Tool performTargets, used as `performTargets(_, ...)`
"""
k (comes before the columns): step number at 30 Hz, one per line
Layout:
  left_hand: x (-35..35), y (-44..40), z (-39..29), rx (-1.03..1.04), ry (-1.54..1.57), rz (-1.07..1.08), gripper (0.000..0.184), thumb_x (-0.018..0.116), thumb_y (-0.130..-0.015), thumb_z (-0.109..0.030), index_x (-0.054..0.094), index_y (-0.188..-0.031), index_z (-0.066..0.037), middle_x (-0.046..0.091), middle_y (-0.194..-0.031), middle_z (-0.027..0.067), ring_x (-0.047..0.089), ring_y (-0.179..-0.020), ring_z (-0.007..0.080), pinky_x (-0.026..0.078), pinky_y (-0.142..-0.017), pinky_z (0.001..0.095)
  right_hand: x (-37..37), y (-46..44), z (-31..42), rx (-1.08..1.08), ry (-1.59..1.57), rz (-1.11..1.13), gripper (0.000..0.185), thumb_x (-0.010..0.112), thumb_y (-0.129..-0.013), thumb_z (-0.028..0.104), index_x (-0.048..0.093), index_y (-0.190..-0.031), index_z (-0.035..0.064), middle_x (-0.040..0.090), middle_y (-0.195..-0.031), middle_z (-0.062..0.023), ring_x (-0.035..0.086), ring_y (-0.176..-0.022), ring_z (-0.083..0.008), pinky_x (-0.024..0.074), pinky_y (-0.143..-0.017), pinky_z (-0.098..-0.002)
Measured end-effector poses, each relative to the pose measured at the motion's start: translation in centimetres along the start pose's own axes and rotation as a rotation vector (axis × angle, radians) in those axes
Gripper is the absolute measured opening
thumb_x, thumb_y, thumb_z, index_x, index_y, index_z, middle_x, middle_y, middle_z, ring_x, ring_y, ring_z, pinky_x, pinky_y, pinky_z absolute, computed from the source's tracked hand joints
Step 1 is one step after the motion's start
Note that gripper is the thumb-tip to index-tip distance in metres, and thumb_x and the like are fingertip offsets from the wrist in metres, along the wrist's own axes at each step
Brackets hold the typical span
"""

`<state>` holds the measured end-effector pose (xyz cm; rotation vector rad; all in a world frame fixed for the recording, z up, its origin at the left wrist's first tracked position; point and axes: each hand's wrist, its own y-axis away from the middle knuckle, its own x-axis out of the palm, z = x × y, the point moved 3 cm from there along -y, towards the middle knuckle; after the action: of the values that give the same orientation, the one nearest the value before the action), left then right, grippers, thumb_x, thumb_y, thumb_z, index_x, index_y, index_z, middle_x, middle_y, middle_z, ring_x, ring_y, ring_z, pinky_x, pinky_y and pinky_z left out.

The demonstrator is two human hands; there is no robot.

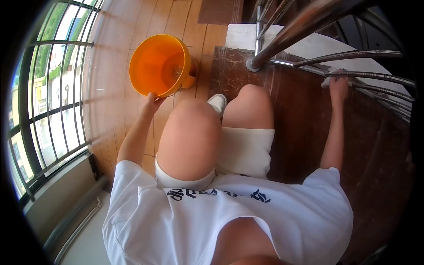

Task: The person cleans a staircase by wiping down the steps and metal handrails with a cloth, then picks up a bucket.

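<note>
An orange bucket (152, 62) is tilted with its mouth toward me, and little can be seen inside it. My left hand (154, 100) is closed on the near edge of its rim. Whether the bucket's base rests on the floor I cannot tell. Out to the right, my right hand (339, 86) is closed around a whitish cloth (326, 82). It presses the cloth against the low metal bar (304, 67) of the stair railing, and the fingers partly hide it.
Brown stone steps (300, 115) lie under and beside me, with wood-look floor tiles (152, 20) to the left. A thick railing post (282, 42) and curved metal bars (375, 77) stand at the right. A barred window (53, 101) fills the far left.
</note>
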<state>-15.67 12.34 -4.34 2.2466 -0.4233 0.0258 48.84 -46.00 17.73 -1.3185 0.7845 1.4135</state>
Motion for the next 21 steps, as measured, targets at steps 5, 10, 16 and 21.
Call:
performTargets(5, 0.1, 0.7, 0.4, -0.067, 0.096, -0.017, 0.046, 0.053, -0.096, -0.011, 0.048, -0.140, 0.003, 0.058, -0.143, 0.0227, 0.062, -0.130, 0.0389, 0.055, -0.113, 0.0556, 0.8, -0.3, -1.4, -0.074, 0.006, -0.019, 0.041, 0.059, -0.098, 0.019, 0.065, -0.136, 0.0070, 0.061, -0.140, -0.0233, 0.061, -0.127, -0.0461, 0.0503, -0.106, -0.0544)
performTargets(10, -0.4, 0.5, 0.3, -0.042, 0.278, 0.149, 0.057, 0.050, -0.095, -0.003, 0.035, -0.150, -0.003, 0.049, -0.149, 0.0216, 0.057, -0.136, 0.0406, 0.053, -0.116, 0.0585, 1.2, 0.6, 0.9, -0.027, 0.030, -0.104, 0.044, 0.057, -0.097, 0.013, 0.063, -0.140, 0.0025, 0.058, -0.144, -0.0239, 0.054, -0.137, -0.0442, 0.0454, -0.114, -0.0513)
performTargets(16, 2.6, 5.4, -3.2, 0.021, 0.166, 0.163, 0.072, 0.053, -0.091, 0.004, 0.023, -0.153, -0.017, 0.042, -0.150, 0.0192, 0.058, -0.132, 0.0415, 0.058, -0.107, 0.0595, 1.8, 6.3, 0.8, 0.345, -0.204, -0.417, 0.043, 0.049, -0.099, 0.011, 0.063, -0.134, -0.0083, 0.066, -0.131, -0.0304, 0.064, -0.124, -0.0458, 0.0516, -0.103, -0.0536)
performTargets(21, -0.4, 8.9, -4.5, -0.017, 0.009, 0.117, 0.084, 0.054, -0.092, 0.002, 0.010, -0.160, -0.021, 0.040, -0.150, 0.0191, 0.060, -0.128, 0.0381, 0.062, -0.098, 0.0544, 2.7, 23.7, 12.6, 0.731, -1.212, 0.005, 0.031, 0.044, -0.101, 0.009, 0.070, -0.114, -0.0007, 0.075, -0.119, -0.0218, 0.075, -0.099, -0.0331, 0.0618, -0.090, -0.0429)
